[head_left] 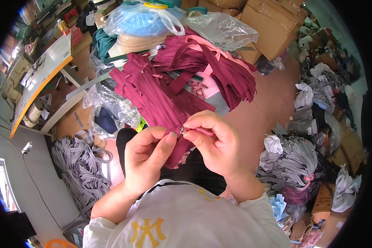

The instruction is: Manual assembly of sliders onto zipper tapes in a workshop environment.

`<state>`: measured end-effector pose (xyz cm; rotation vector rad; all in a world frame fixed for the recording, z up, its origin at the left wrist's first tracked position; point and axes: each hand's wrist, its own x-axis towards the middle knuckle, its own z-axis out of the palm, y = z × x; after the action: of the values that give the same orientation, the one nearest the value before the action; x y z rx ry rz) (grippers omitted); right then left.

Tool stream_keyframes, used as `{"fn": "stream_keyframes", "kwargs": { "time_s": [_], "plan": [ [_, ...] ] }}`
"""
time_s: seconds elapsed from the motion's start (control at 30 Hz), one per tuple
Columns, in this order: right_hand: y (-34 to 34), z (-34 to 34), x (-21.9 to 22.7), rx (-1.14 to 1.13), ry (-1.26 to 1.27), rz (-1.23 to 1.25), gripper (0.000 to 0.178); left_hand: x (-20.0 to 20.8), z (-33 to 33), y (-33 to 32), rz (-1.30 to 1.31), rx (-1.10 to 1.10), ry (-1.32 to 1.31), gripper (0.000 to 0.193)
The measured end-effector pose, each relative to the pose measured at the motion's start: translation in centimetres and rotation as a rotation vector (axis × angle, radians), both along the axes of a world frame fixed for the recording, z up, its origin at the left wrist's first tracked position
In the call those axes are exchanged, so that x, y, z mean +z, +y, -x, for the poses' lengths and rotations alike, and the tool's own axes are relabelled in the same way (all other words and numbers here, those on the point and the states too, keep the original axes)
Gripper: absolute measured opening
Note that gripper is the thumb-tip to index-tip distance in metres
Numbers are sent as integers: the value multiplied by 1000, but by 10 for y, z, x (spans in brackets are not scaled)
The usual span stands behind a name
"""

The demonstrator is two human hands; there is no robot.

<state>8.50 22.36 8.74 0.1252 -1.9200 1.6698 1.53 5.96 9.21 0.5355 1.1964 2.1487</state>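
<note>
My left hand [144, 153] pinches the end of a maroon zipper tape [179, 153] between thumb and fingers, in front of my lap. Close against it, my right hand [214, 144] grips a small metal zipper slider [182, 130] with a pink pull, at the tape's end. Whether the slider is on the tape is too small to tell. Beyond my hands a layer of maroon zippers [146, 95] lies stretched away from me, a few pink-pulled sliders on its far part. A small heap of loose pink-pulled sliders [197, 88] sits to its right.
A looped bundle of maroon zippers [235, 84] with a pink tie lies at the far right of the work surface. Behind are plastic-wrapped blue rolls [138, 20] and cardboard boxes [273, 27]. Grey strips [76, 165] pile on the left floor; grey bundles [291, 161] lie right.
</note>
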Motion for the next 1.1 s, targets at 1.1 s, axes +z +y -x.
{"fn": "stream_keyframes", "kwargs": {
  "time_s": [1.1],
  "plan": [
    [7,2,16,13,27,-290,24,-9,0,3,70,57,338,4]
  ]
}}
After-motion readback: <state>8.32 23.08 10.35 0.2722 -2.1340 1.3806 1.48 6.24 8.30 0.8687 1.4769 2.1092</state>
